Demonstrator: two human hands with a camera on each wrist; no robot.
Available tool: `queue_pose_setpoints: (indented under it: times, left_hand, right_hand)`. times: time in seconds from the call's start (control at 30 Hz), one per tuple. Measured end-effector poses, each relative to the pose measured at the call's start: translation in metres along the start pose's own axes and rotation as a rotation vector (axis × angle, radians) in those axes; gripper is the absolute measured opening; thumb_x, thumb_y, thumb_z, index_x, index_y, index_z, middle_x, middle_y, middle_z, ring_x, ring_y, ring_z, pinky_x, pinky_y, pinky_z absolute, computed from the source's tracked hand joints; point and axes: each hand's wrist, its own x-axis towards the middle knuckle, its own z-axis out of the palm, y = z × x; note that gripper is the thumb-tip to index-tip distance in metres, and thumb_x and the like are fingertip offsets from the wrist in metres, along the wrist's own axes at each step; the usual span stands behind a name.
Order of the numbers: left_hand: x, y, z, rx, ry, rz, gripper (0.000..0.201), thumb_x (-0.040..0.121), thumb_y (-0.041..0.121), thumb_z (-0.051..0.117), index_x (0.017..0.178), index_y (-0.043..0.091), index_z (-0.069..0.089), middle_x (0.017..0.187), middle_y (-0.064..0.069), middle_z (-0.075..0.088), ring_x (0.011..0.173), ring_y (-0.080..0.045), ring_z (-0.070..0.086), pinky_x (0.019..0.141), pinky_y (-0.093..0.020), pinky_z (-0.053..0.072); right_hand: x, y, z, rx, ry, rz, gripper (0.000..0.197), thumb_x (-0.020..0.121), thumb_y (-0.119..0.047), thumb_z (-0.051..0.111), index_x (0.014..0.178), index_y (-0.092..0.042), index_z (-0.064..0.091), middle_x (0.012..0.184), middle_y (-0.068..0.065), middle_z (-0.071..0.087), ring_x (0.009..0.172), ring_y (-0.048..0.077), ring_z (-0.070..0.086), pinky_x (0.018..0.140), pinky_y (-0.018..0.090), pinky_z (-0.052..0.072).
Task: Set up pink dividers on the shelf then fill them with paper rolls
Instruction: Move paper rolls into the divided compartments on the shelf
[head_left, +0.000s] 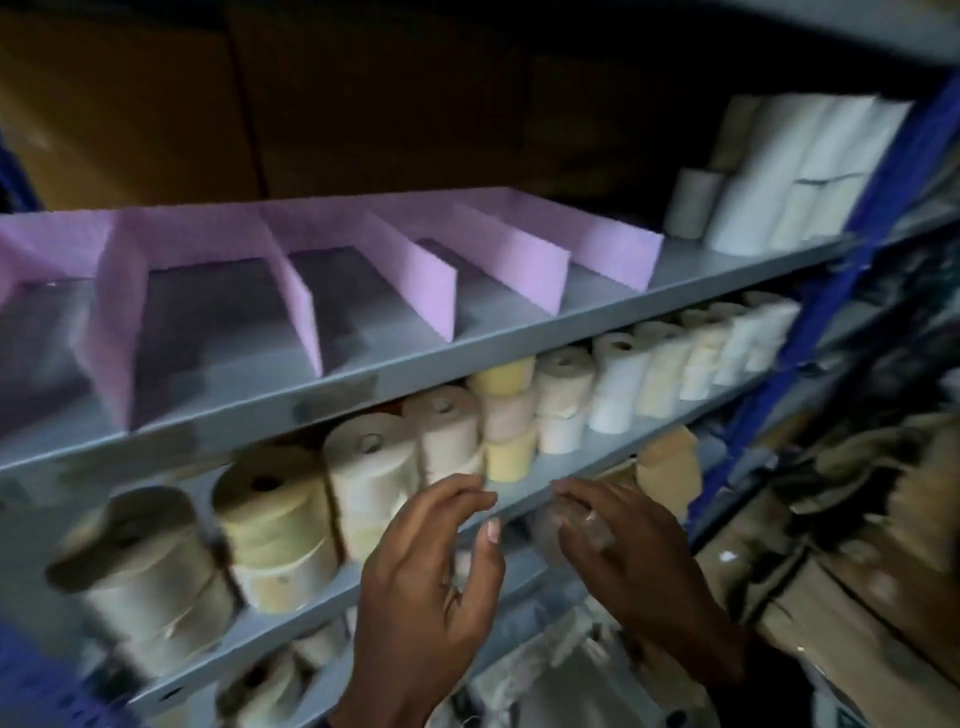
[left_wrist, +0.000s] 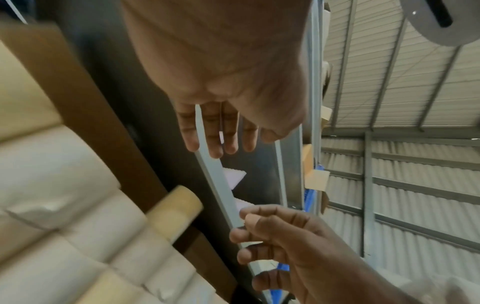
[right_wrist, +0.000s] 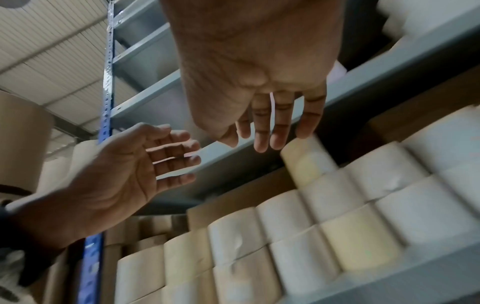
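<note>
- Six pink dividers (head_left: 291, 291) I count upright on the upper shelf (head_left: 467, 338).
- Paper rolls (head_left: 363, 467) line the shelf below.
- My left hand (head_left: 431, 566) and right hand (head_left: 623, 551): fingers spread, holding nothing.

A: Where do the thin pink foam dividers (head_left: 291, 270) stand?

B: Upright on the grey metal shelf (head_left: 519, 317), as parallel walls joined to a long pink back strip, forming open bays with nothing in them.

A: And the cream and pale yellow paper rolls (head_left: 509, 410)?

B: Stacked in a row on the shelf below, most with their cores facing up.
</note>
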Motion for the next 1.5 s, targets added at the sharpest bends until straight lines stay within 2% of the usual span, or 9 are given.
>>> queue_pose_setpoints:
  times: [0.1,0.37,0.47,0.6,0.8,0.93,1.13,1.33,1.5]
  left_hand:
    - [0.023,0.018,0.056,-0.031,-0.034,0.075,0.023,0.099,0.033,0.057,0.105,0.021,0.075,0.114,0.010,0.068,0.110,-0.008,0.067,0.090,-0.028,0.053]
    - [0.081,0.070,0.217,-0.113,-0.022,0.133,0.021,0.096,0.037,0.057,0.110,0.030,0.070,0.102,0.020,0.065,0.097,0.001,0.064,0.080,-0.013,0.046]
    - [0.097,0.092,0.266,-0.142,0.001,0.118,0.022,0.095,0.038,0.057,0.109,0.029,0.071,0.099,0.019,0.066,0.094,-0.001,0.065,0.080,-0.017,0.049]
    - [0.128,0.110,0.319,-0.154,0.027,0.122,0.023,0.092,0.038,0.059,0.109,0.030,0.072,0.097,0.020,0.068,0.093,0.002,0.066,0.080,-0.018,0.050]
    - [0.190,0.108,0.372,-0.092,0.091,0.012,0.026,0.088,0.041,0.062,0.108,0.028,0.072,0.101,0.021,0.072,0.098,0.005,0.064,0.087,-0.004,0.042]
    - [0.248,0.094,0.403,-0.059,0.150,-0.052,0.021,0.095,0.039,0.063,0.115,0.033,0.067,0.110,0.023,0.065,0.106,0.003,0.058,0.089,-0.011,0.044]
    - [0.326,0.083,0.453,-0.037,0.254,-0.066,0.053,0.091,0.057,0.055,0.133,0.026,0.056,0.127,0.016,0.056,0.118,0.000,0.045,0.094,-0.028,0.047]
    - [0.396,0.074,0.481,0.152,0.119,-0.098,0.080,0.092,0.058,0.060,0.154,0.016,0.034,0.157,-0.005,0.037,0.142,-0.023,0.037,0.112,-0.042,0.041]
    - [0.417,0.066,0.490,0.224,0.001,-0.150,0.083,0.086,0.068,0.061,0.146,0.014,0.040,0.143,-0.007,0.051,0.130,-0.025,0.050,0.103,-0.043,0.048]
  right_hand:
    - [0.003,0.055,-0.050,-0.074,0.055,0.016,0.032,0.092,-0.040,0.057,0.114,-0.021,0.071,0.109,-0.012,0.071,0.100,0.008,0.066,0.088,0.026,0.053]
    - [0.011,0.200,-0.178,-0.322,0.092,0.068,0.029,0.091,-0.042,0.059,0.112,-0.026,0.071,0.105,-0.014,0.070,0.095,0.009,0.066,0.084,0.022,0.050]
    - [0.022,0.229,-0.216,-0.309,0.149,0.061,0.035,0.091,-0.046,0.053,0.109,-0.023,0.073,0.102,-0.011,0.072,0.093,0.012,0.068,0.081,0.032,0.057]
    - [0.061,0.258,-0.252,-0.300,0.200,0.006,0.028,0.090,-0.044,0.058,0.108,-0.028,0.072,0.099,-0.016,0.070,0.093,0.008,0.065,0.081,0.030,0.054]
    - [0.153,0.296,-0.274,-0.230,0.302,-0.098,0.026,0.088,-0.035,0.064,0.109,-0.023,0.072,0.099,-0.013,0.070,0.095,0.013,0.065,0.084,0.035,0.054]
    - [0.229,0.319,-0.285,-0.252,0.325,-0.147,0.029,0.089,-0.040,0.062,0.112,-0.024,0.070,0.105,-0.012,0.070,0.102,0.013,0.061,0.086,0.034,0.052]
    - [0.338,0.348,-0.293,-0.276,0.347,-0.189,0.035,0.091,-0.049,0.057,0.120,-0.030,0.065,0.118,-0.011,0.065,0.118,0.013,0.048,0.094,0.039,0.042]
    - [0.406,0.366,-0.299,-0.453,0.220,-0.170,0.048,0.090,-0.059,0.034,0.120,-0.035,0.063,0.120,-0.011,0.054,0.111,0.009,0.032,0.083,0.033,0.018]
    - [0.419,0.376,-0.309,-0.444,0.060,-0.162,0.045,0.090,-0.063,0.035,0.127,-0.048,0.055,0.112,-0.017,0.042,0.104,0.006,0.025,0.074,0.032,0.013]
